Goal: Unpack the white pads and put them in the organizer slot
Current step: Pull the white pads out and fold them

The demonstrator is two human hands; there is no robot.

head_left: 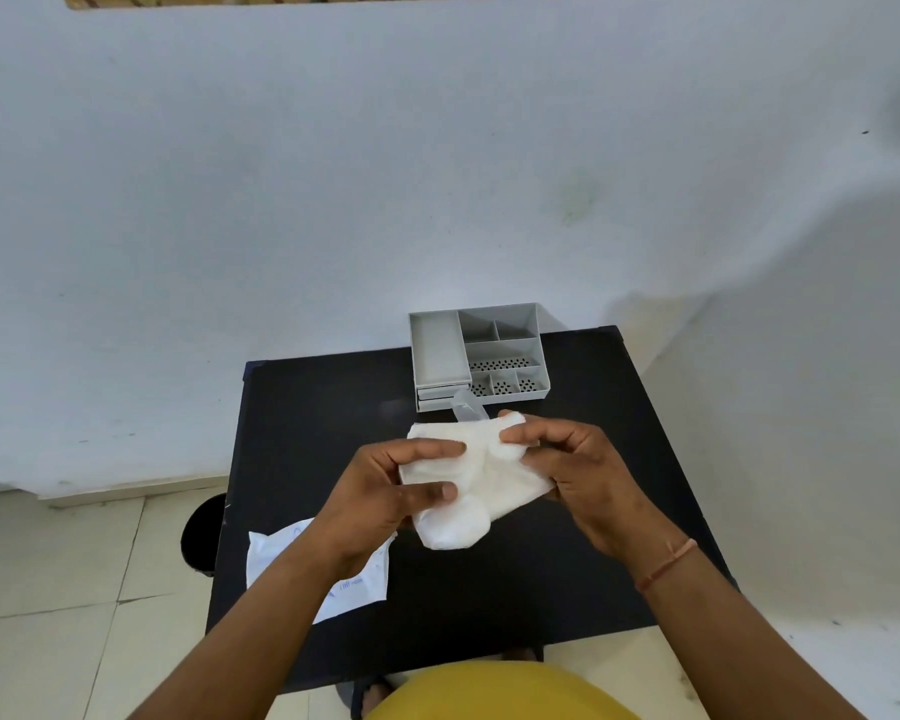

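A bundle of white pads (pixel 481 478) hangs above the middle of the black table (pixel 567 579), gripped from both sides. My left hand (pixel 385 498) pinches its left edge with thumb and fingers. My right hand (pixel 578 470) holds its upper right part. A bit of clear wrapper (pixel 467 407) sticks up behind the pads. The grey organizer (pixel 476 356) stands at the table's far edge, with a long slot on its left and several smaller compartments on its right. Nothing lies in its slots.
A flat white packet (pixel 281 563) with blue print lies on the table's near left side, partly under my left forearm. A white wall rises just behind the table. Tiled floor shows on the left, with a dark round object (pixel 204 532) beside the table.
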